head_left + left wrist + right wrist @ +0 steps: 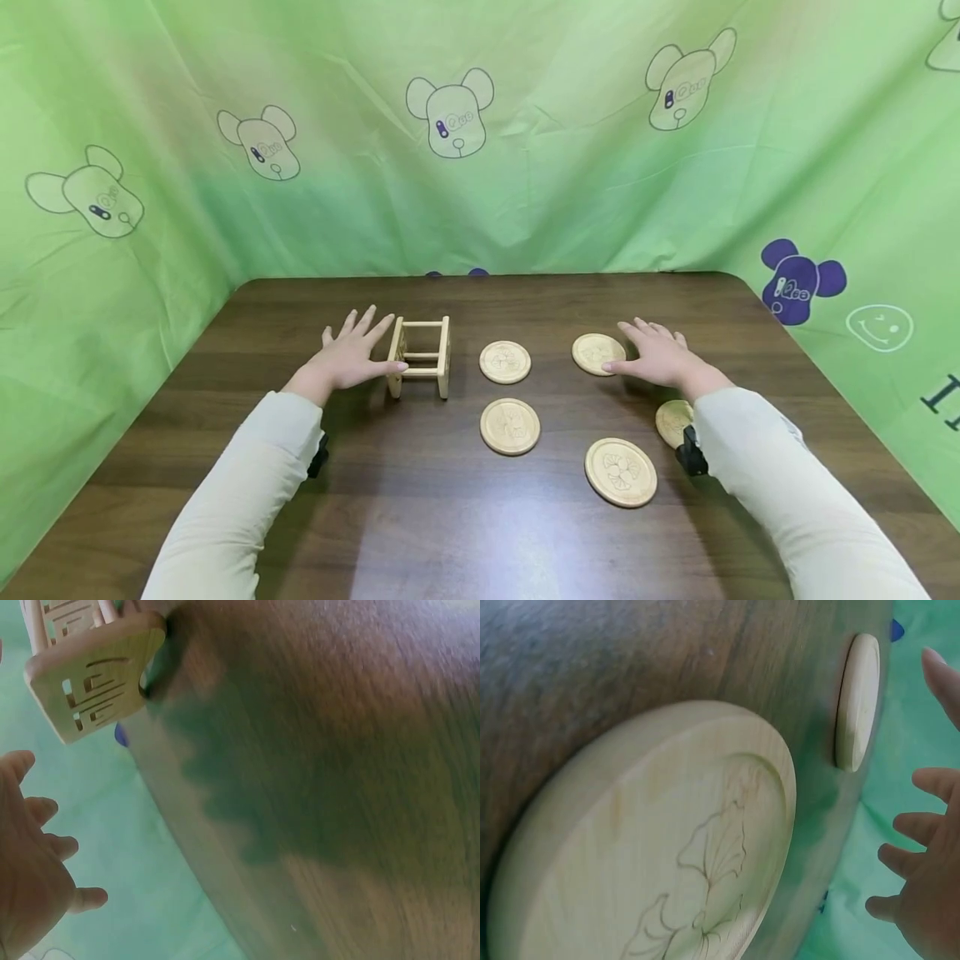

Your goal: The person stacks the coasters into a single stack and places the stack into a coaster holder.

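A green cloth (525, 192) printed with bear faces hangs behind and to both sides of the hands. Under them lies a dark wooden table (450, 517), which carries everything else.

The left hand (351, 357) is released, fingers straight and spread, lying flat just left of a small wooden rack (422, 357); its thumb tip reaches the rack's near end panel (whether it truly touches cannot be told). The rack stands upright, its slotted end panel (94, 675) showing close in the left wrist view, with the spread fingers (45, 847) below it.

The right hand (660, 357) is also released, fingers straight, its thumb tip at the edge of a round wooden coaster (597, 353). Four more coasters lie about: one between the rack and the right hand (505, 362), one nearer the person from that (510, 426), a larger-looking one below the right wrist (621, 472), and one half hidden under the right sleeve (672, 421). The right wrist view shows a leaf-engraved coaster (660, 855) up close.
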`<state>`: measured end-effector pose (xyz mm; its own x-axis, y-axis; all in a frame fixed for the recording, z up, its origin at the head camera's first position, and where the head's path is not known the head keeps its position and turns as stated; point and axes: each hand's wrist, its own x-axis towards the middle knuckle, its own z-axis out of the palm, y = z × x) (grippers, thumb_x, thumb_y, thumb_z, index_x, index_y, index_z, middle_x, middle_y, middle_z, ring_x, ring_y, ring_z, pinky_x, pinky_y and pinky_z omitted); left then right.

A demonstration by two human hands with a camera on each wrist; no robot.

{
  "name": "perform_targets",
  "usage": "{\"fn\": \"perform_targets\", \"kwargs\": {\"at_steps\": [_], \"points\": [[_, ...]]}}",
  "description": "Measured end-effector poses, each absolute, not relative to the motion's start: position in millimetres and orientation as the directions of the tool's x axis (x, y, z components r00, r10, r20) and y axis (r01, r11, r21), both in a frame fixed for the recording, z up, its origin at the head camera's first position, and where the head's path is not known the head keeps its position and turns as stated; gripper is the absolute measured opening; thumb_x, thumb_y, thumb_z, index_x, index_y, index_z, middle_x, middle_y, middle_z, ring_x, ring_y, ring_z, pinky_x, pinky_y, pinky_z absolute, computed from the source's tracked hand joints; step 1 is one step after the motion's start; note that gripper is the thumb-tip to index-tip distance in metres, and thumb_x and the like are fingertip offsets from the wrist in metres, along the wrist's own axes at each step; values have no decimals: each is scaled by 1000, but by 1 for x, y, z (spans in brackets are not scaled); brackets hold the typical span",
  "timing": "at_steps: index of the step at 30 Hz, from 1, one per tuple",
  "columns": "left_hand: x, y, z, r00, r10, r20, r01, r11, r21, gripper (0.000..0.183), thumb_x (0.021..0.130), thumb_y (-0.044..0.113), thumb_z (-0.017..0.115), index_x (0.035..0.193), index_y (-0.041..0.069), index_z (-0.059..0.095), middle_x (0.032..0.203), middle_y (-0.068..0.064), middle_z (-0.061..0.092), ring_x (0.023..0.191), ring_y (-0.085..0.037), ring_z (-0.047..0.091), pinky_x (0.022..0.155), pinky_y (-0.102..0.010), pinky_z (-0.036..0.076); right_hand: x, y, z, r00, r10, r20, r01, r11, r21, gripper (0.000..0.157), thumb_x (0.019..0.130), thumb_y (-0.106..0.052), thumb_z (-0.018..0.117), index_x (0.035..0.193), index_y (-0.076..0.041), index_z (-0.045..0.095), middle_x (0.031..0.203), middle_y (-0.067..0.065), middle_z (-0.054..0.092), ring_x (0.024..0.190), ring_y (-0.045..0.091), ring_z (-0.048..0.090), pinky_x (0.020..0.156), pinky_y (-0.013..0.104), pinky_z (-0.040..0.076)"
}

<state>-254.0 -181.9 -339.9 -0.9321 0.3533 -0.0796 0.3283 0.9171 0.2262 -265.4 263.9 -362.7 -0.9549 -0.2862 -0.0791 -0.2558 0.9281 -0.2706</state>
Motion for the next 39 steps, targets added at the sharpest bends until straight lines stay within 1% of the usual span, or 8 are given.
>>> {"fn": "perform_targets", "kwargs": {"at_steps": [5,12,17,22,29,33,39], "points": [[-255,-177,-342,-928,359,-103,329,915,232,90,72,70,39,140,19,8,143,-13,0,127,-37,-3,88,-65,2,-268,261,-366,-947,-315,-68,-286,920,-269,89,73,-56,55,131,7,28,130,35,22,117,50,19,87,63,13],[-255,-170,-345,-922,372,-110,341,912,229,88,75,68,39,140,19,6,144,-10,2,127,-37,1,88,-64,5,-276,258,-372,-933,-357,-45,-330,899,-289,83,73,-49,59,128,9,32,127,35,27,115,50,24,87,61,20],[-256,-166,-347,-917,379,-128,342,909,240,87,76,66,39,140,17,6,144,-9,1,127,-36,0,89,-64,5,-281,255,-375,-920,-390,-49,-354,877,-326,83,73,-46,61,126,12,33,125,37,28,113,51,27,90,56,22],[-256,-164,-351,-913,387,-130,349,904,247,86,76,66,39,140,17,8,144,-8,3,127,-36,2,89,-64,5,-284,253,-379,-908,-416,-45,-375,858,-351,82,72,-43,63,125,13,33,123,37,31,111,51,29,90,54,24],[-258,-162,-355,-911,392,-129,353,902,251,89,74,69,37,140,18,7,144,-9,1,128,-34,3,89,-63,6,-290,249,-384,-898,-439,-33,-397,840,-369,82,71,-39,65,125,13,33,122,32,39,110,45,35,90,50,27],[-259,-162,-356,-912,388,-131,347,903,255,90,74,70,36,140,17,7,144,-7,0,128,-33,2,89,-63,5,-292,246,-384,-894,-448,-30,-406,835,-371,81,71,-37,66,124,14,33,120,31,41,109,44,38,89,49,29],[-259,-163,-357,-916,379,-132,336,903,267,85,77,65,38,140,17,6,144,-5,0,129,-30,2,90,-62,5,-292,240,-382,-891,-453,-37,-408,832,-376,76,70,-28,68,123,15,35,118,32,42,108,44,38,89,49,30]]}}
